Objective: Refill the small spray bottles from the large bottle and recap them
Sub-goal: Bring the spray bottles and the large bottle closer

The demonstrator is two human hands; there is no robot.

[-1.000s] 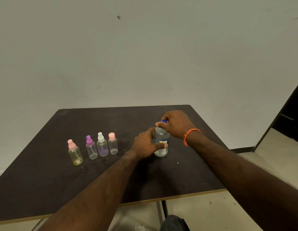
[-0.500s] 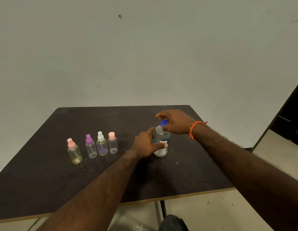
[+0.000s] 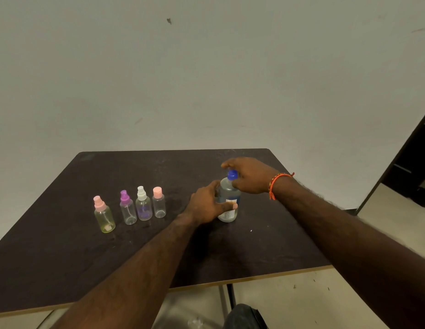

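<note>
The large bottle (image 3: 227,200) stands upright on the table (image 3: 64,257), right of the four small spray bottles (image 3: 130,207) — left hand (image 3: 206,204) wraps its body, right hand (image 3: 248,175) pinches the blue cap (image 3: 232,175). It looks like clear, slick plastic, part full and moderately heavy — best gripped mid-body, firmly without squeezing.

Tabletop (image 3: 64,257): dark, matt, scuffed board with pale edge.
Large bottle (image 3: 227,198): clear plastic, paper label, glossy blue cap (image 3: 232,175).
Small spray bottles (image 3: 135,207): clear plastic.
</note>
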